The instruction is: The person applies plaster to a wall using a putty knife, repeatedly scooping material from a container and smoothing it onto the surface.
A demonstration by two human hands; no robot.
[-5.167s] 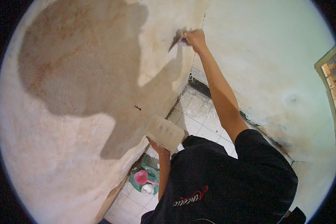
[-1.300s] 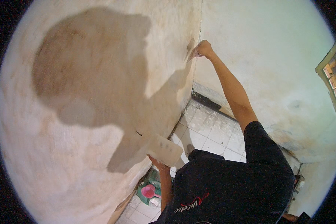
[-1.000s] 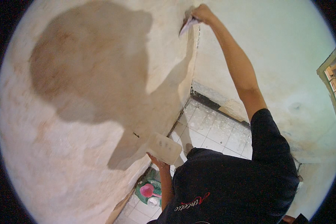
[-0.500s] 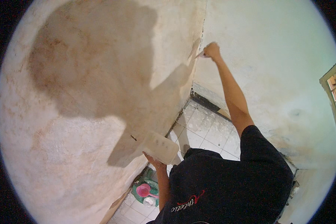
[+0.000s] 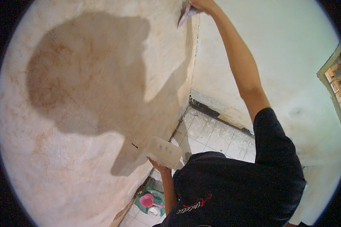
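Note:
My left hand (image 5: pixel 158 165) grips the near side of a pale, see-through plastic box (image 5: pixel 163 152), held close to the left wall. A few dark marks show on the box; its contents, if any, I cannot make out. High up by the room's corner, my right hand (image 5: pixel 202 5) is closed on a whitish, thin, flat piece (image 5: pixel 185 16) at the stained left wall (image 5: pixel 113 75). Whether that piece is a blade or a cloth I cannot tell. It is partly cut off by the frame's top.
A pale greenish wall (image 5: pixel 284 56) rises on the right, with a framed opening (image 5: pixel 335 77) in it. On the tiled floor (image 5: pixel 216 128) lie a green thing (image 5: pixel 143 208) and a pink dipper (image 5: pixel 147 200) beside something white (image 5: pixel 154 211). A small dark hook (image 5: pixel 135 145) sticks from the left wall.
My right hand has moved up and left across the corner with the whitish piece. My left hand and the plastic box have stayed nearly in place.

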